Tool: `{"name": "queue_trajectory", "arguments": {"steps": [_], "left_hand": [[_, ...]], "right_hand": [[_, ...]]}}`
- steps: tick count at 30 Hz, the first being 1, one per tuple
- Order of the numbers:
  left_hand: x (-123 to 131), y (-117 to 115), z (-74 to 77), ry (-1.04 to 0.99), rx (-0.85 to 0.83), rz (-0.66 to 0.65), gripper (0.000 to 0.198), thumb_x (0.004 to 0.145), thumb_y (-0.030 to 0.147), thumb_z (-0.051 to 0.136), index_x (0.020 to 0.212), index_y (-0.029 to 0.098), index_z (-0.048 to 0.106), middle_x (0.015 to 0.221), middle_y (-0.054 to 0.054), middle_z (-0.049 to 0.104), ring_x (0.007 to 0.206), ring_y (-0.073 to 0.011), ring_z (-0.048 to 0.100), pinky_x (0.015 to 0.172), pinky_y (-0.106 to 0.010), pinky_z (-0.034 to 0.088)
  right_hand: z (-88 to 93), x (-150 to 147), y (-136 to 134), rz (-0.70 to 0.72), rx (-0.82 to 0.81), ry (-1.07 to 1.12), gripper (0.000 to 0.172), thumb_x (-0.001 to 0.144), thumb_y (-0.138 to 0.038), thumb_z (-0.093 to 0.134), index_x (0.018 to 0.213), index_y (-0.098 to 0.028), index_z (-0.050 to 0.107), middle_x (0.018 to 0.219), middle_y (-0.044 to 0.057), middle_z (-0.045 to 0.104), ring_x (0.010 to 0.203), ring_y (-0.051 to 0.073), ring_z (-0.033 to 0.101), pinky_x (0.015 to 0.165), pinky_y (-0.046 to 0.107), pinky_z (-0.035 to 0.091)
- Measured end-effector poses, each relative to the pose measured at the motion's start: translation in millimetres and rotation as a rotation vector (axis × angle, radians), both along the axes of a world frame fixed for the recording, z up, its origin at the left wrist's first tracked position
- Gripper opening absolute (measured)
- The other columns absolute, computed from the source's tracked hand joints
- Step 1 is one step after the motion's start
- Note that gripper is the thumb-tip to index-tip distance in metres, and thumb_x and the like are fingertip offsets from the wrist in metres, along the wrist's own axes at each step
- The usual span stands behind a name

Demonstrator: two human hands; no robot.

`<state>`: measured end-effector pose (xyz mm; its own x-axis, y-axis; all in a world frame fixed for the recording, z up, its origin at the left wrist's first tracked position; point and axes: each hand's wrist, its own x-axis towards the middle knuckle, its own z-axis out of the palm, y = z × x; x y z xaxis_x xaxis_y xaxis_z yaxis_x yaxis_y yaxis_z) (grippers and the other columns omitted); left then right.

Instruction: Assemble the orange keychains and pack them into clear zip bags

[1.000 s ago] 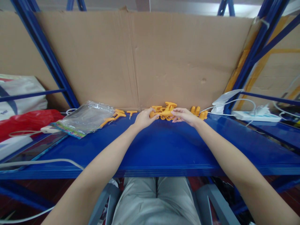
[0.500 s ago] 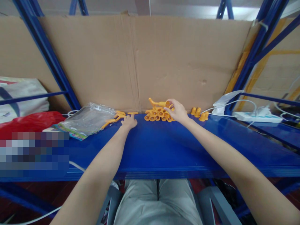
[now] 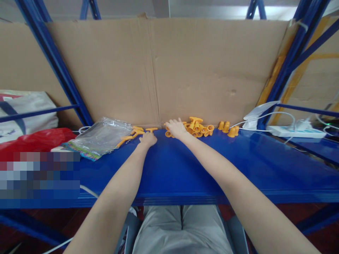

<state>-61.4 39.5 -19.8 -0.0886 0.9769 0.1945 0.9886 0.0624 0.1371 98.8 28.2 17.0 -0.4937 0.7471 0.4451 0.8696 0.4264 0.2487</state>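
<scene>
My left hand rests on the shelf with its fingers toward an orange T-shaped corkscrew handle; the fingertips are at its stem and seem to hold nothing. Left of it lie more orange corkscrew handles, with bits of metal spiral showing. My right hand reaches over the left end of a pile of orange corkscrews with bell-shaped cups, fingers spread. It hides part of that pile. On top of the pile one corkscrew shows its T handle.
Several loose orange cups stand right of the pile. A clear plastic bag lies left, near a red bag. Cardboard backs the blue shelf. A white power strip and cables are at right.
My right hand has let go of the corkscrew it held above the pile and moved left and lower, over the pile's left end. My left hand has barely moved.
</scene>
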Motion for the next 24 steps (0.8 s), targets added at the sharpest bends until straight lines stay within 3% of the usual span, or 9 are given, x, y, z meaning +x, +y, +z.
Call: {"name": "queue_trajectory", "arguments": {"steps": [4,8,11,14,19,24], "left_hand": [[3.1,-2.6,2.2,0.025,-0.018,0.002,0.049,0.09,0.022,0.039,0.132,0.012,0.06,0.144,-0.02,0.052,0.132,-0.0346,0.05,0.101,-0.05,0.048],[3.9,-3.6,3.8,0.038,-0.015,0.004,0.047,0.089,0.022,0.04,0.13,0.013,0.063,0.142,-0.018,0.055,0.131,-0.0326,0.052,0.102,-0.047,0.049],[4.8,-4.4,6.0,0.039,-0.011,-0.002,0.045,0.088,0.019,0.042,0.124,0.015,0.067,0.137,-0.016,0.061,0.128,-0.0314,0.056,0.101,-0.045,0.05],[8.1,-6.0,9.1,0.051,0.004,-0.004,0.043,0.087,0.018,0.042,0.118,0.011,0.07,0.128,-0.018,0.066,0.122,-0.0312,0.06,0.098,-0.041,0.052],[18.0,-11.2,13.7,0.088,0.027,-0.002,0.043,0.084,0.016,0.043,0.116,0.008,0.071,0.121,-0.02,0.069,0.118,-0.0301,0.063,0.097,-0.035,0.051],[26.2,-15.5,15.5,0.116,0.019,-0.068,0.043,0.084,0.018,0.044,0.117,0.008,0.07,0.12,-0.021,0.069,0.117,-0.0299,0.064,0.096,-0.034,0.051]], "right_hand": [[-5.8,-5.8,1.1,-0.028,0.01,-0.058,0.037,0.095,-0.007,0.038,0.119,-0.013,0.066,0.112,0.015,0.069,0.112,0.025,0.059,0.117,0.061,0.015],[-9.5,-1.7,2.9,-0.066,-0.022,-0.049,0.031,0.095,-0.017,0.048,0.12,-0.015,0.067,0.117,0.014,0.068,0.115,0.027,0.059,0.118,0.064,0.003],[-8.7,7.4,1.7,-0.082,-0.052,-0.016,0.034,0.091,-0.025,0.059,0.124,-0.017,0.066,0.122,0.014,0.066,0.118,0.029,0.058,0.117,0.066,0.001],[-4.9,23.1,-5.0,-0.065,-0.045,0.014,0.039,0.09,-0.022,0.059,0.128,-0.017,0.062,0.128,0.014,0.063,0.123,0.029,0.055,0.118,0.065,0.004],[7.0,75.4,-17.9,-0.105,0.003,0.128,0.037,0.091,-0.021,0.053,0.126,-0.018,0.063,0.13,0.013,0.063,0.124,0.03,0.054,0.115,0.069,0.009],[19.6,150.9,-22.0,-0.372,0.005,0.316,0.039,0.09,-0.025,0.051,0.126,-0.018,0.063,0.132,0.015,0.061,0.125,0.034,0.053,0.109,0.074,0.015]]}}
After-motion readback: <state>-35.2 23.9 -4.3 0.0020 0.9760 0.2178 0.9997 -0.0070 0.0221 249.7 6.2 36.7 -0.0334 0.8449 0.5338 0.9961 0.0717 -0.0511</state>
